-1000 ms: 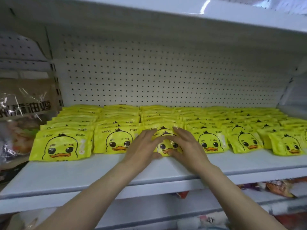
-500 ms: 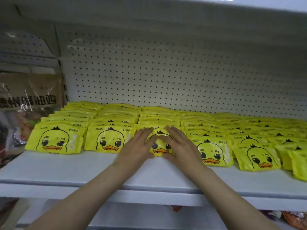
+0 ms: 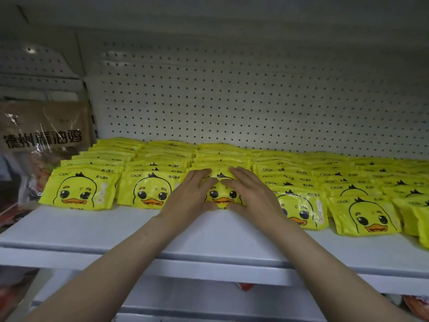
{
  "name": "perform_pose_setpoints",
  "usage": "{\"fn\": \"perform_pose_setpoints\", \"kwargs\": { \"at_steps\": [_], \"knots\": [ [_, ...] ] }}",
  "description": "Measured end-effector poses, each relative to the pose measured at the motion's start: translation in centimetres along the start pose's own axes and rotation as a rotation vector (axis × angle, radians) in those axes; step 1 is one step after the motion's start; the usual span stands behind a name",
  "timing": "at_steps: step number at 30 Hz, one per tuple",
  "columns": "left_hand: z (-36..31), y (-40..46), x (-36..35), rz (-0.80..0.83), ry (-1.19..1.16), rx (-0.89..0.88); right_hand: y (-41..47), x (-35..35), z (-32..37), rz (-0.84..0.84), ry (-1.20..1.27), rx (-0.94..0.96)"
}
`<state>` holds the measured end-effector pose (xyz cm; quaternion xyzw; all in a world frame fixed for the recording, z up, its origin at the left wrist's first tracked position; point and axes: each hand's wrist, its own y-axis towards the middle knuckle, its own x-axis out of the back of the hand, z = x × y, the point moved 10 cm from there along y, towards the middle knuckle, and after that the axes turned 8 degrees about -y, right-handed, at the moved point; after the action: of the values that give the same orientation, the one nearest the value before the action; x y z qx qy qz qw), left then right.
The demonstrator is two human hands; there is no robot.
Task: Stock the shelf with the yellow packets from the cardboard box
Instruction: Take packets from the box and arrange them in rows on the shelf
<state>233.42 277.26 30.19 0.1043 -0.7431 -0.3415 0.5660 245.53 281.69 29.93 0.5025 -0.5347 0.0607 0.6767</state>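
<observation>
Both hands are on the shelf (image 3: 209, 231), working the front of the third column. The left hand (image 3: 189, 198) lies flat with fingers spread over the left side of the front packet (image 3: 222, 197), the thumb tucked at its lower edge; the right hand (image 3: 251, 197) mirrors it on the other side. Neither is clamped shut: open palms press and bracket the packet between them, duck face peeking out in the gap.

Around it, rows of yellow packets (image 3: 148, 194) run back toward the pegboard wall (image 3: 255, 101), overlapping like roof tiles (very tidy on the left, looser toward the right edge). A brown-labelled bag (image 3: 44, 126) sits in the neighbouring bay to the left. The cardboard box is nowhere in view.

This looks like the settling step: the packet is down and being squared up with the two front packets to its left. Whether it sits fully flush is hard to say, since the palms cover its corners. The next move calls for letting go without dragging the slippery wrapper forward, then reaching down for more stock, probably for the ragged right-hand columns.
</observation>
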Motion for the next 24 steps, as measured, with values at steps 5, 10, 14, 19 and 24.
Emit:
{"fn": "perform_pose_setpoints", "kwargs": {
  "at_steps": [5,10,14,19,24],
  "knots": [
    [0.2,0.5,-0.1,-0.002,0.002,-0.005,0.2,-0.2,0.0,0.012,-0.019,-0.046],
    [0.4,0.8,-0.2,0.009,0.014,0.003,0.6,0.1,0.3,0.04,-0.012,-0.102],
    [0.6,0.9,-0.4,0.044,-0.012,0.012,0.6,0.4,0.4,0.037,-0.01,-0.157],
    [0.7,1.0,-0.2,0.076,-0.03,0.046,0.7,0.7,1.2,0.01,-0.066,-0.194],
    [-0.6,1.4,0.1,0.099,-0.049,0.097,0.2,2.5,0.8,0.015,-0.042,-0.183]
  ]
}}
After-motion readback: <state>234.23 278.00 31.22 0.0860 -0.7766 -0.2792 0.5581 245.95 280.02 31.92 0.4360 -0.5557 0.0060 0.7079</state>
